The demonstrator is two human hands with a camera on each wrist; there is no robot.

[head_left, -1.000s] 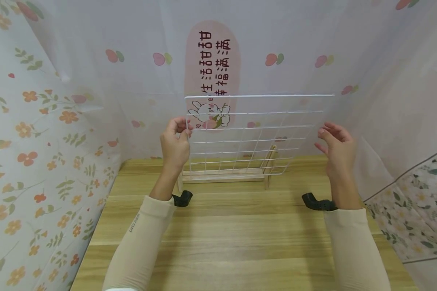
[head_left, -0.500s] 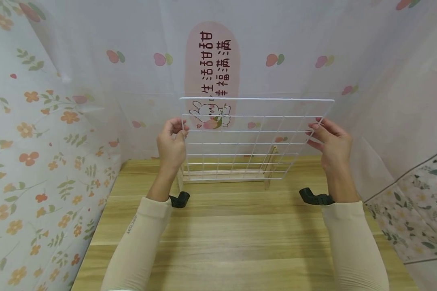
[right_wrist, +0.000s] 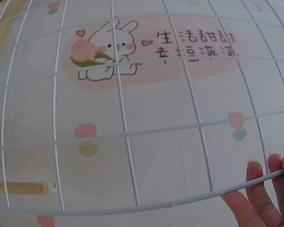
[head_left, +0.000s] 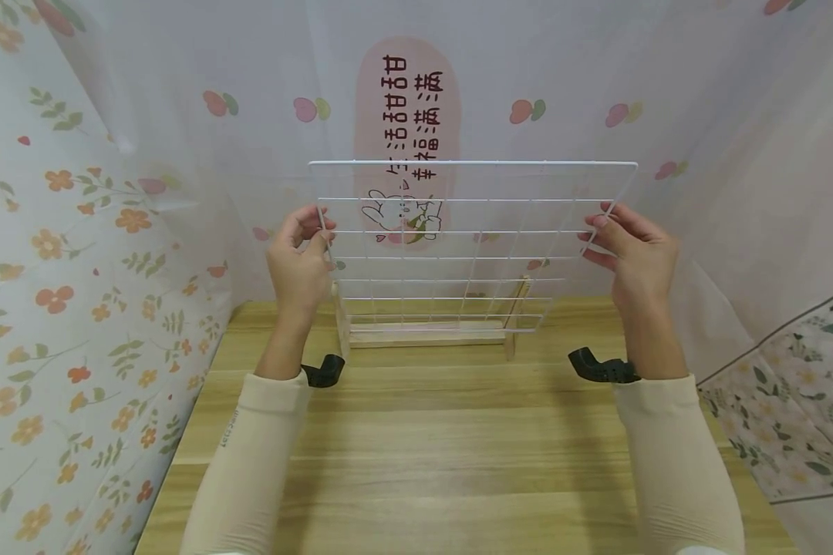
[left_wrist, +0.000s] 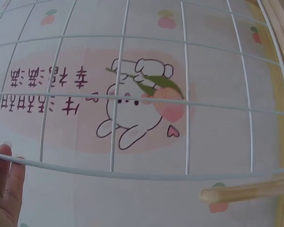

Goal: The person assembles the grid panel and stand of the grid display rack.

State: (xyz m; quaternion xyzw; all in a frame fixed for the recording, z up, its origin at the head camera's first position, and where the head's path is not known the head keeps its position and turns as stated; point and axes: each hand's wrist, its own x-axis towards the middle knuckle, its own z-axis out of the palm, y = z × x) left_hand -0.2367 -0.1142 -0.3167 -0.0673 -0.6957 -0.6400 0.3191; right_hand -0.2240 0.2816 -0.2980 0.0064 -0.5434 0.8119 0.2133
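Note:
A white wire grid panel [head_left: 472,163] is held up in front of the back curtain, its lower edge by a small wooden stand [head_left: 423,338]. Whether that edge touches the stand I cannot tell. My left hand [head_left: 298,266] pinches the panel's left side wire between thumb and fingers. On the opposite side wire, my right hand [head_left: 642,262] has the same kind of pinch. In the left wrist view, the fingers [left_wrist: 12,184] show at the grid's edge. The right wrist view has fingers [right_wrist: 261,196] behind the edge wire.
Under everything lies a wood-grain table [head_left: 430,455]. A white curtain [head_left: 562,62] with printed fruit and a rabbit hangs behind, and a floral cloth [head_left: 76,308] borders the left. Black wrist mounts [head_left: 324,371] stick out from both cuffs.
My right hand, apart from the panel a second ago, now grips its right side wire. My left hand has moved left with the left edge, and the panel's top has risen.

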